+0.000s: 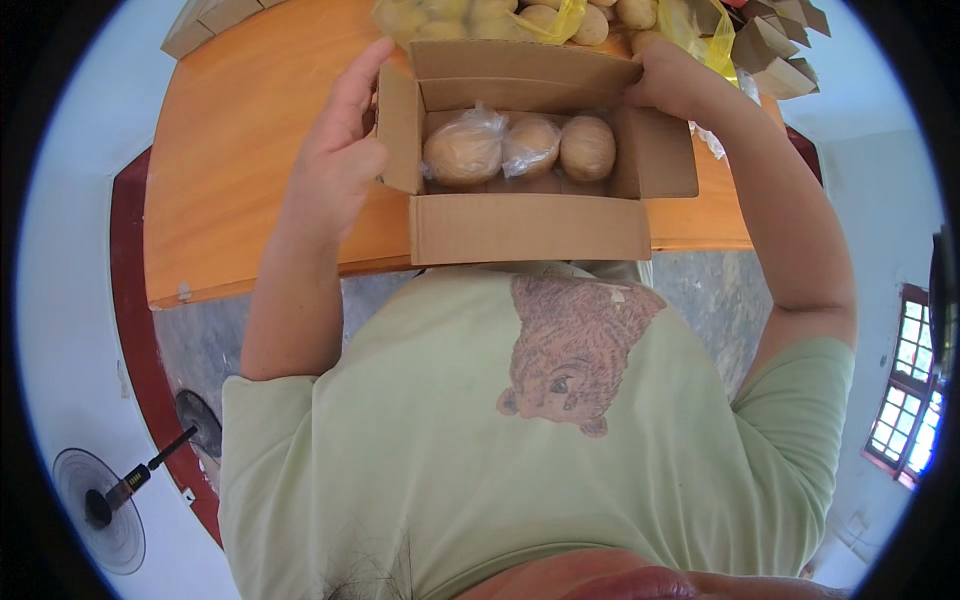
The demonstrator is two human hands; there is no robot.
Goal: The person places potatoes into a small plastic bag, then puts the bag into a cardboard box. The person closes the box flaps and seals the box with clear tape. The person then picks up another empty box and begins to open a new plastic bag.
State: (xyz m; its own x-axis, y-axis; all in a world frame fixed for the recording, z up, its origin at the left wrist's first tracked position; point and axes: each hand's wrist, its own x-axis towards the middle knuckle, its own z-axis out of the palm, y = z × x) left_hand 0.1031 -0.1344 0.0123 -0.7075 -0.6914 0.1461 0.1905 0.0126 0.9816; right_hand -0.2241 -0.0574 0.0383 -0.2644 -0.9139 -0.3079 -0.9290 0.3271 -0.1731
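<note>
An open cardboard box (529, 229) sits at the near edge of the table in front of me, its flaps spread outward. Inside lie three round, potato-like tubers in a row: a left one (463, 154) and a middle one (534, 146) in crinkled clear plastic, and a right one (588, 150) in tighter wrap. My left hand (330, 165) grips the box's left flap, thumb on the near side and some fingers hidden behind the cardboard. At the far right corner, my right hand (679, 82) holds the box, its fingertips partly hidden by the wall.
Beyond the box, yellow plastic bags (562, 22) and several loose tubers (590, 26) crowd the orange table (240, 165). Cardboard boxes (776, 56) are piled at the far right; more cardboard (214, 22) stands at the far left. A pedestal fan (101, 510) is at lower left.
</note>
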